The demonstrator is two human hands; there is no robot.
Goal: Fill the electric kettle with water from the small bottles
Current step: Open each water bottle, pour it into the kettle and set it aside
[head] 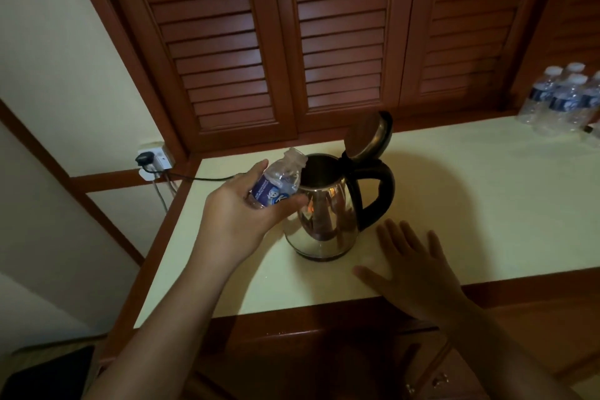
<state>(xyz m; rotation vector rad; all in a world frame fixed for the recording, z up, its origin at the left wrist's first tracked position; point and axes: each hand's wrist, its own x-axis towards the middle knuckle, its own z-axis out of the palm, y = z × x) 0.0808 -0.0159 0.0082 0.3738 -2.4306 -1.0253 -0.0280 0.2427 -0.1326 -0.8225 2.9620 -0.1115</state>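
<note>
A steel electric kettle [324,221] with a black handle stands on the pale counter [470,204], its lid [368,135] swung up and open. My left hand [240,214] grips a small clear water bottle [277,183] with a purple label, tilted so its uncapped mouth points at the kettle's rim. My right hand [412,266] lies flat with spread fingers on the counter, just in front of and to the right of the kettle. Several more small capped bottles [563,101] stand together at the far right of the counter.
Dark wooden louvred doors [324,42] rise behind the counter. A wall socket [154,157] with a black plug and cable sits at the left, the cable running toward the kettle. The counter's wooden front edge and a drawer with handles [431,381] are below.
</note>
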